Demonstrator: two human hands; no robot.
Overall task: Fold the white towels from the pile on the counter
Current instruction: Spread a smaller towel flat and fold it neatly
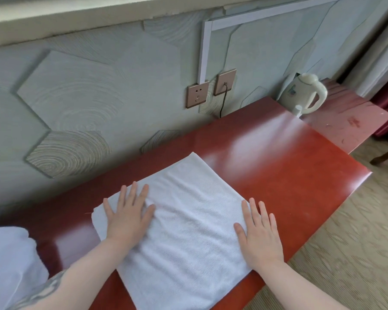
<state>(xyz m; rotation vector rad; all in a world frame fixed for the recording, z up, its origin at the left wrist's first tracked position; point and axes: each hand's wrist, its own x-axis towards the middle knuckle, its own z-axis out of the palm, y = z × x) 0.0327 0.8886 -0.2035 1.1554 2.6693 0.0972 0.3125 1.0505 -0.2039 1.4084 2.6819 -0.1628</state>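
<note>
White towel (184,222) flat on red counter (289,166); left hand (128,215) and right hand (260,233) press it, fingers straight, spread.

Bright daylight; glare on counter (278,139); blurred, warped edges.

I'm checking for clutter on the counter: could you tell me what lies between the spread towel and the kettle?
In the head view, only bare red counter lies between the towel and the kettle.

Towel (184,220) laid mid-counter (289,175) near front edge; pile (7,260) at left end, kettle (305,93) at far right corner.
</note>
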